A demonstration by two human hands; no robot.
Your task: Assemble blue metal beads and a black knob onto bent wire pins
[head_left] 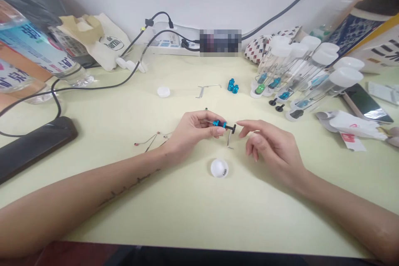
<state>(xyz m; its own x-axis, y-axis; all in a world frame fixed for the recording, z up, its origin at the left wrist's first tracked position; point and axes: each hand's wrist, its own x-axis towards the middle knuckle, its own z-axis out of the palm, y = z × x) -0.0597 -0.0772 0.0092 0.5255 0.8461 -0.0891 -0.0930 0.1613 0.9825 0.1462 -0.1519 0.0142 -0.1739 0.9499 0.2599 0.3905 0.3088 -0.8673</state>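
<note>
My left hand [195, 131] pinches a small blue metal part with a black knob [223, 125] just above the pale yellow table [174, 212]. A thin wire runs out of that part toward my thumb. My right hand [269, 145] hovers just right of the black knob, fingers loosely spread and holding nothing, its index tip close to the knob. A bent metal pin [230, 138] lies on the table under the knob. A white cap [219, 168] with a small dark piece inside sits in front of both hands.
Clear tubes with white caps [299, 70] lie at the back right, with two black knobs [276, 104] beside them. Two blue parts [232, 85], a bent wire [207, 89] and a white cap [163, 91] lie mid-table. A phone [364, 102], water bottles [34, 50], cables and a power strip ring the edges.
</note>
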